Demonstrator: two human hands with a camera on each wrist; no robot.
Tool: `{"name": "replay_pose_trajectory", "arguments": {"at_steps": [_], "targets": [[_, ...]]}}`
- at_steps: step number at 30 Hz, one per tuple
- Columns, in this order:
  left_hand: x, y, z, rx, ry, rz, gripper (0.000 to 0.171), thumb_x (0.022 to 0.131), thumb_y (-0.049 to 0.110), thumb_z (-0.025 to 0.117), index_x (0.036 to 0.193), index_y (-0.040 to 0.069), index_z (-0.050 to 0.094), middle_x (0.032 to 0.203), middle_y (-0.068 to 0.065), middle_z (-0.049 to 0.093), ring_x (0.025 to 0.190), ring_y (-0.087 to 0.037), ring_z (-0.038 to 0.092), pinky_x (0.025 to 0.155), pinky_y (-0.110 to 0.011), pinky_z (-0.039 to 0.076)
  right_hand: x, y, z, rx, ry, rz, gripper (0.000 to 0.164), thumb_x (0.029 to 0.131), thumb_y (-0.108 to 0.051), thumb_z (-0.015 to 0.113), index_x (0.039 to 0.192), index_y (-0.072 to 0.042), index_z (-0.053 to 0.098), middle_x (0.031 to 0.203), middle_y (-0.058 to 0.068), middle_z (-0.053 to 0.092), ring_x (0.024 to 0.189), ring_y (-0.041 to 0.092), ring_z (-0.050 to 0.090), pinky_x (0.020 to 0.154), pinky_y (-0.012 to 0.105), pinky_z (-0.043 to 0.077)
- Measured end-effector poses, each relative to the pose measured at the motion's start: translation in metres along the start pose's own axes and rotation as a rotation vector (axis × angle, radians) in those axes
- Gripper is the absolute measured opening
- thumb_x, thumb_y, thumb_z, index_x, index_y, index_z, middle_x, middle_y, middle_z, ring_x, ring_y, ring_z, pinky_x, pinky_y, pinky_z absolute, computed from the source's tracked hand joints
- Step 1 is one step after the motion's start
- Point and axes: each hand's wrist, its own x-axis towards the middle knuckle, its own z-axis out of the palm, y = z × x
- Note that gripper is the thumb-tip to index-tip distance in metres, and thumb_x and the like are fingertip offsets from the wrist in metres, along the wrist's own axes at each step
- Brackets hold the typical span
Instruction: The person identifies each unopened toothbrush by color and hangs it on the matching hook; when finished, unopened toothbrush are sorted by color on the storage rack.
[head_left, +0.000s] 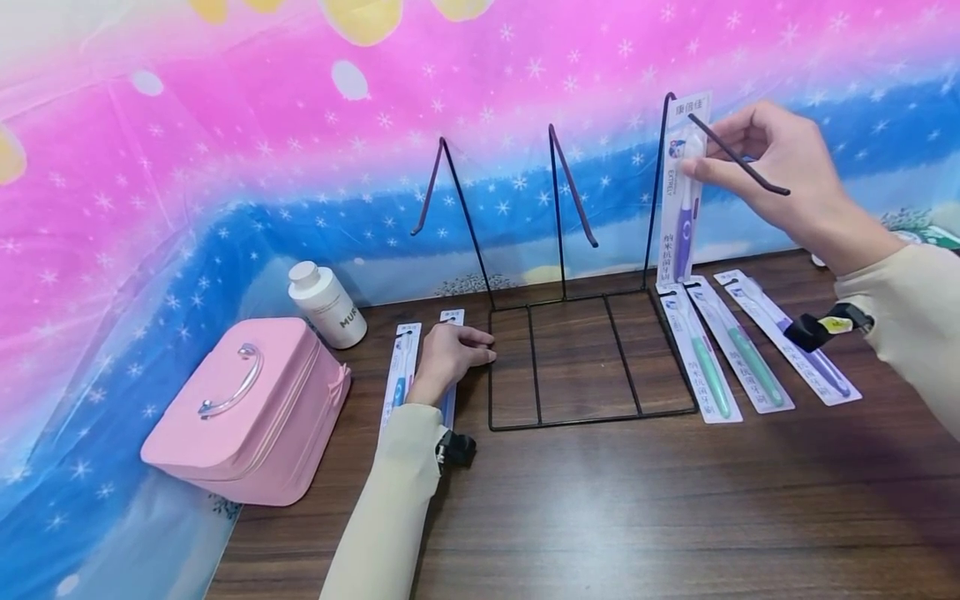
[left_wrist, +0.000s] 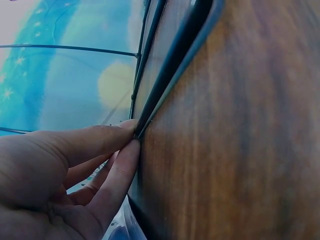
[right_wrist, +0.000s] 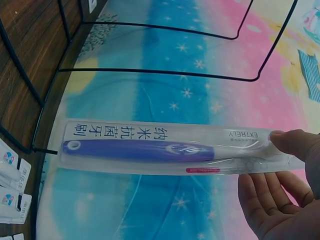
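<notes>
In the head view my right hand (head_left: 787, 162) pinches a packaged purple toothbrush (head_left: 684, 225) by the upper part of its pack, thumb in front. The pack stands upright on the right arm of a black wire rack (head_left: 585, 422); that arm comes out through the pack's top, its free end pointing toward me. In the right wrist view the purple handle and printed card (right_wrist: 140, 147) show clearly, while the hanging hole is hidden. My left hand (head_left: 450, 354) pinches the left wire of the rack's base between thumb and finger, as the left wrist view also shows.
Two packaged blue toothbrushes (head_left: 401, 367) lie left of the rack, one partly under my left hand. Right of it lie two green ones (head_left: 708, 367) and another purple one (head_left: 765, 304). A pink case (head_left: 225, 400) and white bottle (head_left: 330, 308) stand at left. A patterned cloth (head_left: 300, 192) hangs behind.
</notes>
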Motion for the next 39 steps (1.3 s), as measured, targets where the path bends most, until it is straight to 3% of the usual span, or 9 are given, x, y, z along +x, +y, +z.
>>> {"name": "replay_pose_trajectory", "arguments": {"at_steps": [12,17,25,30,33,36,39], "targets": [[0.0,-0.002,0.0,-0.005,-0.001,-0.026,0.019,0.082,0.015,0.079,0.101,0.015,0.078,0.089,0.001,0.072,0.085,-0.015,0.063,0.07,-0.031,0.045,-0.007,0.014,-0.006,0.004,-0.039,0.015,0.048,0.087,-0.036,0.073,0.129,-0.016,0.058,0.113,-0.004,0.064,0.101,0.006,0.056,0.096,0.032,0.03],[-0.001,-0.002,0.001,-0.01,0.002,-0.019,0.019,0.082,0.015,0.079,0.101,0.015,0.078,0.089,0.001,0.072,0.084,-0.015,0.063,0.07,-0.032,0.046,-0.014,0.034,-0.016,-0.042,-0.081,0.114,0.053,0.087,-0.043,0.071,0.132,-0.019,0.057,0.114,-0.008,0.065,0.103,0.001,0.055,0.095,0.036,0.032],[-0.001,-0.001,0.001,-0.014,0.004,-0.013,0.019,0.082,0.014,0.079,0.101,0.015,0.078,0.088,0.002,0.072,0.083,-0.014,0.064,0.07,-0.032,0.047,-0.02,0.085,-0.029,-0.023,-0.167,0.285,0.062,0.085,-0.048,0.07,0.137,-0.019,0.054,0.117,-0.009,0.064,0.106,0.005,0.054,0.091,0.04,0.034],[-0.001,-0.001,0.002,-0.004,-0.004,-0.01,0.02,0.082,0.014,0.079,0.102,0.015,0.078,0.088,0.002,0.072,0.084,-0.014,0.063,0.07,-0.031,0.046,-0.025,0.118,-0.033,-0.003,-0.171,0.306,0.063,0.086,-0.043,0.072,0.137,-0.011,0.055,0.103,-0.018,0.066,0.091,-0.001,0.06,0.077,0.019,0.043],[0.0,-0.001,0.002,-0.002,-0.003,-0.005,0.02,0.083,0.014,0.079,0.102,0.015,0.078,0.089,0.002,0.072,0.084,-0.014,0.063,0.069,-0.031,0.046,-0.027,0.134,-0.032,-0.002,-0.182,0.322,0.063,0.085,-0.043,0.072,0.136,-0.009,0.056,0.097,-0.022,0.065,0.083,-0.001,0.064,0.068,0.014,0.045],[0.0,-0.001,0.001,-0.01,-0.002,-0.009,0.019,0.082,0.014,0.079,0.102,0.015,0.078,0.089,0.002,0.072,0.084,-0.015,0.063,0.07,-0.032,0.046,-0.028,0.148,-0.031,-0.068,-0.221,0.346,0.068,0.085,-0.05,0.069,0.137,-0.009,0.055,0.103,-0.014,0.067,0.083,0.002,0.066,0.072,0.019,0.045],[0.0,-0.001,0.001,-0.018,-0.006,-0.015,0.019,0.083,0.014,0.079,0.101,0.014,0.078,0.089,0.001,0.072,0.084,-0.015,0.063,0.07,-0.032,0.046,-0.031,0.161,-0.026,-0.122,-0.265,0.367,0.074,0.085,-0.057,0.065,0.139,-0.008,0.052,0.12,0.009,0.065,0.09,0.014,0.068,0.083,0.036,0.046]]}}
